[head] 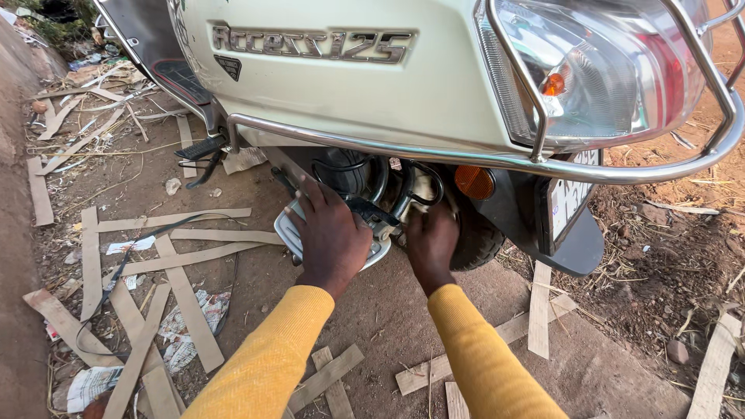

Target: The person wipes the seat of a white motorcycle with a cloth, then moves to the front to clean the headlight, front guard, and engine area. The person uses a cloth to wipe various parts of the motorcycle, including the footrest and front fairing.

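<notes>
left hand (pixel 334 237) lies flat, fingers spread, on the silver engine cover (pixel 289 230) low under the scooter (pixel 349 93). right hand (pixel 431 240) reaches behind it, fingers hidden. cover looks stiff, smooth metal; grip its rim.

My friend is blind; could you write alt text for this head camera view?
Two hands in yellow sleeves reach under a cream scooter: the left hand rests on a silver engine cover, the right hand beside the rear wheel. Wood strips litter the ground.
</notes>
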